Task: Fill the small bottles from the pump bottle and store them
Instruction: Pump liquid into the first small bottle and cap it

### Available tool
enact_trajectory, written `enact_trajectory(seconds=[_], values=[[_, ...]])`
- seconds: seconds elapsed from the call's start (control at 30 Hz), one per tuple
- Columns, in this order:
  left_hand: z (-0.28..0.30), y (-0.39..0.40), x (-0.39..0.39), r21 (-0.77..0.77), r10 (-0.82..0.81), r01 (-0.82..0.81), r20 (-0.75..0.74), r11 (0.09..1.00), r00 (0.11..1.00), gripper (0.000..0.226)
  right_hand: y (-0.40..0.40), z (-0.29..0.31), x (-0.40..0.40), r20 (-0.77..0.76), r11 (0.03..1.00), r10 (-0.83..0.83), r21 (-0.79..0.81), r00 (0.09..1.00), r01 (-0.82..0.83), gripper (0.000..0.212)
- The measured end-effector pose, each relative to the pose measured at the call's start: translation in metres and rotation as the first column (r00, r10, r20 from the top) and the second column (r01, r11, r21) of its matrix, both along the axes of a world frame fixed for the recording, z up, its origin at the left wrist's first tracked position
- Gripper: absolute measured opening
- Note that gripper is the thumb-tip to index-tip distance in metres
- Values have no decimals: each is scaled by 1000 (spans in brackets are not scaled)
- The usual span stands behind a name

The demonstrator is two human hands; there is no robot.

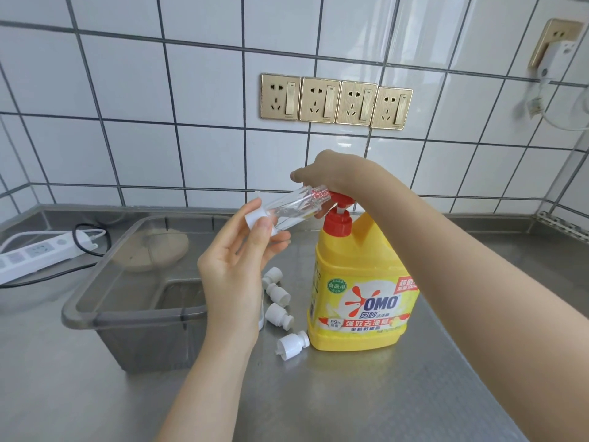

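The left hand [237, 266] is raised above the steel counter, its thumb and fingers curled round the base of a small clear plastic bottle [294, 207], which it holds tilted with the open neck pushed up against the spout of the pump. The right hand [331, 172] lies on top of the red pump head [339, 199] of the big yellow detergent bottle with the OMO label [360, 298], palm down on the plunger; whether its fingers curl over the far edge I cannot tell from here. The little bottle looks empty.

Taking the yellow bottle as the mark: it stands upright on the brushed steel counter [382, 393]. Just to its left four white plastic pump caps [293, 342] lie loose on their sides in a rough line. Further left sits a smoky grey translucent plastic tub [95, 314]. Beyond the tub, well to the left, a white power strip [35, 253] lies with a dark cable looped beside it. Behind the yellow bottle, on the white tiled wall, is a row of four gold wall sockets [336, 102].
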State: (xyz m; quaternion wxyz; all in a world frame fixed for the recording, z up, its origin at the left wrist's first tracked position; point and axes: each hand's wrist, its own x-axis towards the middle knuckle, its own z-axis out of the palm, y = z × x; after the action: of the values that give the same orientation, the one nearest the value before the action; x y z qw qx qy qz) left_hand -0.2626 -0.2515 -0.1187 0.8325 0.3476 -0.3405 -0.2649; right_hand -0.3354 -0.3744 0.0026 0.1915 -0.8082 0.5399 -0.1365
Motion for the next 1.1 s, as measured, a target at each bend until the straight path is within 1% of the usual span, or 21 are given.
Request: enact_trajectory(seconds=[0.07,0.13,0.2,0.27,0.37,0.43,0.5,0.6,0.7,0.8,0.87,0.93,1.03,1.1], values=[[-2,-2,1,7,-8,8,-17,1000,1000,17,2,-3,-2,-36,999,-6,-48,999,4,35],[-3,-2,2,11,-4,5,-25,1000,1000,16,3,-6,-3,-53,997,-18,-75,998,14,38],[-5,-3,2,15,5,-4,-29,1000,1000,16,2,-9,-2,-62,997,-12,-83,998,7,34],[-6,-3,2,17,8,-7,-30,1000,1000,15,1,-11,-1,-70,996,-8,-87,998,2,22],[-5,-4,2,25,23,-23,-3,999,1000,21,-3,-10,-1,-43,994,-24,-105,999,20,30],[-4,-4,2,14,23,-24,23,1000,999,26,-3,-5,0,-19,991,-25,-132,1000,22,30],[-3,-3,2,-6,-8,8,18,1000,1000,31,-3,2,-1,-5,989,-8,-149,1000,7,31],[1,-1,0,-47,-55,57,38,997,998,35,-3,9,0,37,990,38,-134,999,-32,23],[2,2,-1,-75,-40,47,100,996,994,36,-3,12,1,8,979,27,-201,1000,-25,17],[1,2,1,-83,-4,14,120,996,993,38,-1,13,1,-1,982,40,-185,999,-39,18],[1,2,2,-83,13,-4,106,997,994,38,-1,13,0,-20,983,39,-177,999,-42,19],[2,3,2,-74,24,-17,94,997,995,33,-2,12,-1,-25,984,32,-173,999,-36,17],[3,3,3,-59,31,-27,70,998,997,27,-3,11,-1,-2,990,16,-138,1000,-16,27],[3,3,2,-47,34,-32,52,998,998,26,-4,8,-2,2,990,-5,-143,1000,6,27]])
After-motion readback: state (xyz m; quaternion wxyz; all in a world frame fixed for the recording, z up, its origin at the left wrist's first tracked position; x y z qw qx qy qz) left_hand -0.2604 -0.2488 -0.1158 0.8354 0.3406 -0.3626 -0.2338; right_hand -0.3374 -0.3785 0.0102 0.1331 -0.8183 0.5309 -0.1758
